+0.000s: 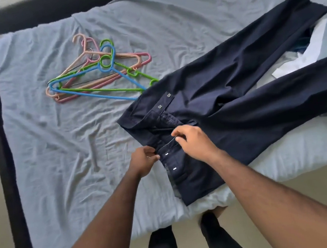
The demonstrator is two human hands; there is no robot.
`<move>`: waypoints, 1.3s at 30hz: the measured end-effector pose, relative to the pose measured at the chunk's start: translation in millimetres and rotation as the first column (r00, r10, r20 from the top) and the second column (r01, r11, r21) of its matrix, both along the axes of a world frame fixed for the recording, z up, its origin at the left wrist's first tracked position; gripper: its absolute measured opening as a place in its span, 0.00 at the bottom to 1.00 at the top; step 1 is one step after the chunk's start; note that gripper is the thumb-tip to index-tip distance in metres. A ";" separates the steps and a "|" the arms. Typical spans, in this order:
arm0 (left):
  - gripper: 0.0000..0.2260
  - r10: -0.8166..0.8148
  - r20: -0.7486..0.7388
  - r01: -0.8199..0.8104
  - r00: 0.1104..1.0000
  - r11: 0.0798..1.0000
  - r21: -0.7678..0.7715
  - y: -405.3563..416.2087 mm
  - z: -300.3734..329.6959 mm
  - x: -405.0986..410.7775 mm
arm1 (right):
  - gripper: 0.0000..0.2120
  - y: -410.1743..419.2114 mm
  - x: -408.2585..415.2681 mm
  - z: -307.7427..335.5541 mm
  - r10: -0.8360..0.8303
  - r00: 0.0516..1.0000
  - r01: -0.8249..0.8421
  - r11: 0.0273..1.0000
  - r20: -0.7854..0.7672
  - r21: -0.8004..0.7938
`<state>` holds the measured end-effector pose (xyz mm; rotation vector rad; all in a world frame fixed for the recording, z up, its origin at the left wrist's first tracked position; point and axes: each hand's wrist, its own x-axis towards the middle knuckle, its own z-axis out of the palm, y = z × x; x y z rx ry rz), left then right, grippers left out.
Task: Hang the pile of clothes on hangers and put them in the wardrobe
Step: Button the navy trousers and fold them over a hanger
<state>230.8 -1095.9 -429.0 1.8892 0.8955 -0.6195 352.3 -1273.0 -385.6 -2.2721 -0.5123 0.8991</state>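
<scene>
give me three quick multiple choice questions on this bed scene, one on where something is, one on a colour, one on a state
1. Where do the hangers lie relative to the trousers?
A. left of them
B. on top of them
C. on the floor

2. What colour are the trousers?
A. grey
B. dark navy
C. green

3. How is the trousers' waistband?
A. fastened
B. open, both hands at it
C. clipped on a hanger

Answers:
1 A, the hangers sit on the sheet to the left.
2 B, the fabric is dark navy.
3 B, the left hand and right hand pinch the open waistband.
</scene>
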 end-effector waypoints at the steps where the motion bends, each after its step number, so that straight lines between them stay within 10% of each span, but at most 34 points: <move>1: 0.11 0.036 0.008 -0.036 0.999 0.999 0.013 -3.0 -4.1 1.0 | 0.10 9.9 11.1 -4.0 0.044 0.998 -0.043 0.999 0.043 -0.012; 7: 0.13 0.141 0.009 -0.141 0.990 0.990 0.025 -20.6 -14.4 5.2 | 0.25 72.5 68.5 -12.4 0.345 0.868 -0.303 0.938 0.357 -0.170; 11: 0.15 0.253 0.007 -0.252 0.968 0.966 -0.052 -37.6 -15.8 2.8 | 0.35 99.4 92.4 -14.4 0.696 0.681 -0.482 0.661 0.229 -0.575; 16: 0.08 0.394 0.031 -0.388 0.919 0.914 -0.117 -54.1 -18.5 -5.5 | 0.17 108.2 99.9 -16.1 0.849 0.502 -0.518 0.448 0.164 -0.729; 19: 0.05 0.495 0.030 -0.474 0.868 0.846 -0.243 -64.2 -14.9 -14.7 | 0.05 93.8 88.6 1.3 0.811 0.558 -0.568 0.527 0.176 -0.632; 28: 0.06 0.709 -0.041 -0.632 0.704 0.599 -0.492 -83.9 8.9 -15.9 | 0.09 -0.5 3.4 -11.8 0.359 0.911 -0.368 0.930 0.204 0.010; 33: 0.06 0.778 -0.015 -0.686 0.628 0.545 -0.483 -88.7 24.1 -11.6 | 0.06 -5.9 -16.3 -10.3 0.061 0.989 -0.073 0.993 0.134 0.093; 39: 0.06 0.773 0.045 -0.672 0.632 0.576 -0.466 -87.3 26.9 -9.9 | 0.05 -6.2 -24.4 -11.1 0.104 0.981 -0.121 0.988 0.165 0.095</move>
